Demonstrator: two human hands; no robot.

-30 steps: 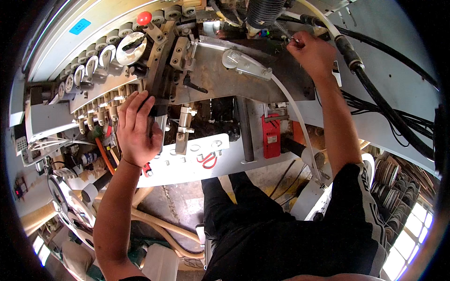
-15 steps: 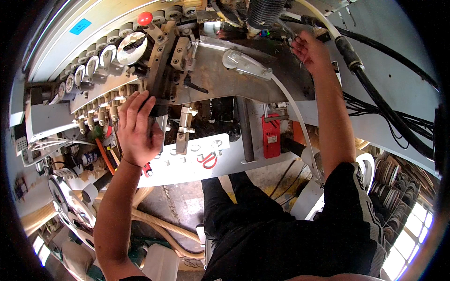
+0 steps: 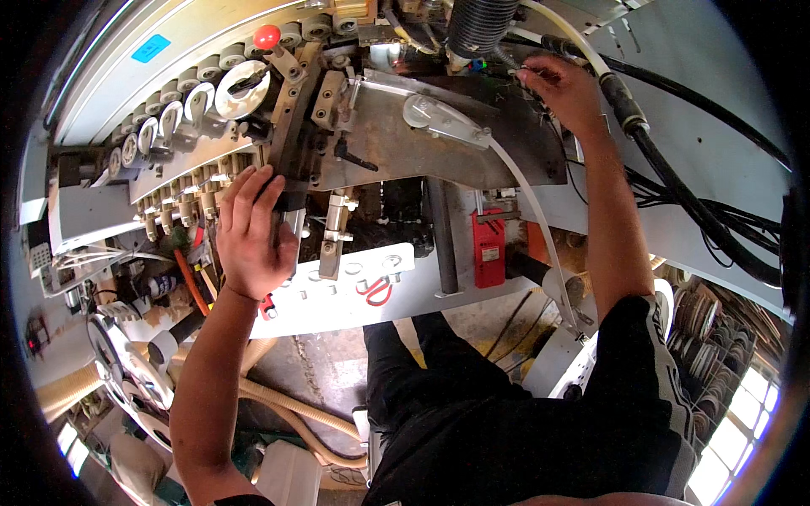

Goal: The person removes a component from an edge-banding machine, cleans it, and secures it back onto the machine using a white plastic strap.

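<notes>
Head view: the left hand (image 3: 256,240) lies over the near end of a dark bar (image 3: 294,156) that runs along the left side of the plate (image 3: 405,160). Its fingers sit side by side, lightly bent, with the thumb beside the bar's end; whether they grip it cannot be told. The right hand (image 3: 564,91) is at the plate's upper right corner, beside a thin grey hose (image 3: 504,56). Its fingers are curled, thumb and fingertips drawn toward each other; whether something small is pinched there cannot be told.

On the plate, a metal arm (image 3: 447,121) reaches from near the middle of the upper edge toward the right. From its tip a pale strip (image 3: 533,198) curves down past the plate's lower edge. A black lever (image 3: 354,156) lies near the plate's left edge, below a metal block (image 3: 327,99). Above the bar's far end stands a red knob (image 3: 267,37); rollers (image 3: 186,81) and white discs (image 3: 243,89) line up to its left. A ribbed black tube (image 3: 483,29) hangs just above the plate's upper edge.

Below the plate, a red box (image 3: 488,251) stands at the right end of a white shelf (image 3: 405,302). A red loop (image 3: 378,293) lies near the shelf's middle.
</notes>
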